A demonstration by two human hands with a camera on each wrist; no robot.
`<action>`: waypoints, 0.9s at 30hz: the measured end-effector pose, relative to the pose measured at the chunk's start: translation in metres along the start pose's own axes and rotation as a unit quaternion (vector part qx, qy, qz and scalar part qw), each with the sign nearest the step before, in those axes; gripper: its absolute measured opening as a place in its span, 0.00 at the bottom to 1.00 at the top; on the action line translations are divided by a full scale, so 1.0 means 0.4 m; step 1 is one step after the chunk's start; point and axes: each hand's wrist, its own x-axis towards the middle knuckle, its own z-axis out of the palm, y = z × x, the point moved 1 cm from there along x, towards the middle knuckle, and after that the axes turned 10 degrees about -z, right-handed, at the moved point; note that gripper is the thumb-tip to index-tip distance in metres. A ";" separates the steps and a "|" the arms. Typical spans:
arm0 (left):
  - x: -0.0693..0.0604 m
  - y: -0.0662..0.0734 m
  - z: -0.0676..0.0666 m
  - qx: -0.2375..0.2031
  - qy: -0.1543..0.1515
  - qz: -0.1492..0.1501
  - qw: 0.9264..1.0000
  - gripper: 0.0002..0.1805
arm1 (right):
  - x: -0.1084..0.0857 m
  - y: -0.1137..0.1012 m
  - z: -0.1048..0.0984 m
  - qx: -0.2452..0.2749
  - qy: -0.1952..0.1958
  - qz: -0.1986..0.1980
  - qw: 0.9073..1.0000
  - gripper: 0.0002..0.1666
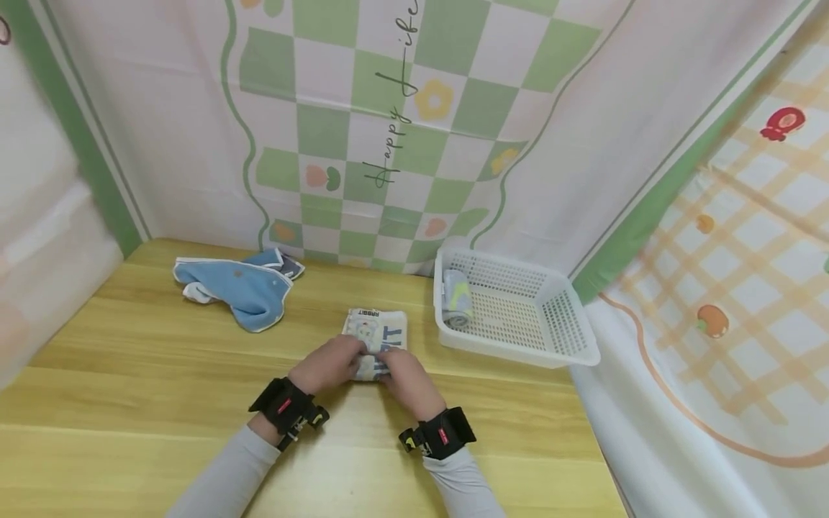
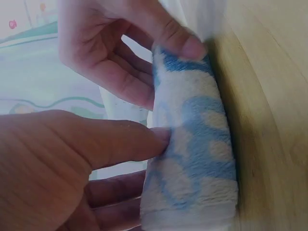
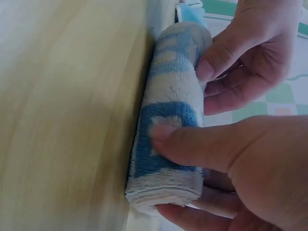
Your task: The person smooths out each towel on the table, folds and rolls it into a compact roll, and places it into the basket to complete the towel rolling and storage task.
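While a grey roll (image 1: 458, 296) is already lying in the basket (image 1: 505, 350) at right, the left hand (image 1: 329, 365) and right hand (image 1: 412, 381) are gripping a partly rolled towel (image 1: 382, 331) mid-counter (image 1: 162, 403). The blue cloth (image 1: 242, 284), far left, is lying unrolled.

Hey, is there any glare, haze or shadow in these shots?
Head view: pale glare on the table near the bottom edge; left wrist view: milky haze, the curtain washed out; right wrist view: dark shadow along the left edge of the towel.
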 end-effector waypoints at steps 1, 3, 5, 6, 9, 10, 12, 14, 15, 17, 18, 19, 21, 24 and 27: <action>0.000 0.001 0.000 0.009 0.006 0.010 1.000 0.09 | 0.001 0.001 0.003 -0.003 0.001 0.001 1.000 0.17; -0.001 0.004 -0.002 0.030 0.015 0.026 0.999 0.07 | 0.002 0.003 0.005 -0.004 -0.004 0.004 1.000 0.14; -0.004 0.005 -0.003 0.044 0.013 0.029 0.999 0.06 | 0.002 0.005 0.005 0.005 -0.017 0.012 1.000 0.16; -0.005 0.006 -0.004 0.043 0.009 0.028 0.999 0.07 | 0.002 0.007 0.005 0.008 -0.024 0.014 1.000 0.18; -0.010 0.009 -0.004 0.034 -0.010 0.022 0.999 0.11 | 0.000 0.016 0.003 0.029 -0.043 0.024 0.998 0.21; -0.011 0.010 -0.003 0.029 -0.014 0.024 0.999 0.11 | -0.002 0.018 0.001 0.043 -0.048 0.030 0.997 0.22; -0.009 0.010 -0.001 0.026 -0.021 0.034 0.999 0.09 | -0.004 0.023 0.000 0.070 -0.055 0.038 0.995 0.21; -0.006 0.005 0.000 0.031 -0.028 0.041 0.998 0.07 | -0.005 0.023 -0.001 0.098 -0.059 0.046 0.992 0.20; -0.005 0.002 0.000 0.033 -0.032 0.042 0.998 0.07 | -0.005 0.023 -0.001 0.112 -0.060 0.050 0.991 0.19; -0.004 -0.003 0.001 0.036 -0.041 0.041 0.998 0.09 | -0.004 0.022 -0.002 0.128 -0.060 0.052 0.989 0.19; -0.003 -0.006 0.001 0.036 -0.046 0.040 0.997 0.10 | -0.004 0.020 -0.003 0.124 -0.056 0.053 0.989 0.19; -0.002 -0.008 0.003 0.035 -0.050 0.039 0.997 0.11 | -0.004 0.015 -0.006 0.109 -0.049 0.051 0.992 0.19; -0.002 -0.012 0.005 0.029 -0.056 0.036 0.997 0.12 | -0.006 0.003 -0.014 0.065 -0.033 0.046 0.996 0.20; 0.003 -0.021 0.008 0.011 -0.066 0.031 0.997 0.15 | -0.011 -0.022 -0.029 -0.007 -0.004 0.028 1.000 0.21; 0.008 -0.029 0.009 -0.005 -0.072 0.027 0.997 0.17 | -0.009 -0.034 -0.029 -0.036 0.013 0.005 0.999 0.24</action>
